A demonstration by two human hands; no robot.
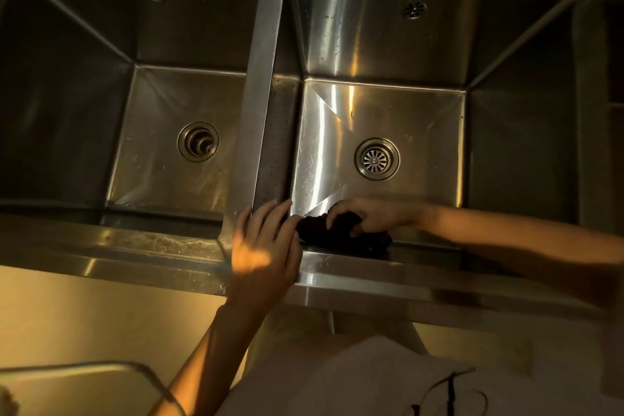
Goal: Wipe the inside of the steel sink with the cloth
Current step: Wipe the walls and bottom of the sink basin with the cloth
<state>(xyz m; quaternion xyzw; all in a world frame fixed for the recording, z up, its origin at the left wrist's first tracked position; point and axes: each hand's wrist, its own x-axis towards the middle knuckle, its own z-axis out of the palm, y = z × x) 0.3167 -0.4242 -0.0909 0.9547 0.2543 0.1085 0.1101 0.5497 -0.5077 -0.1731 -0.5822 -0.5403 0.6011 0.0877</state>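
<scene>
Steel sink (381, 44), right hand (374, 214) bunching dark cloth (341, 235)

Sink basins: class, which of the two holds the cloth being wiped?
The right basin, with the slotted strainer drain; the right hand presses the dark cloth at its near edge. The left basin has none.
</scene>
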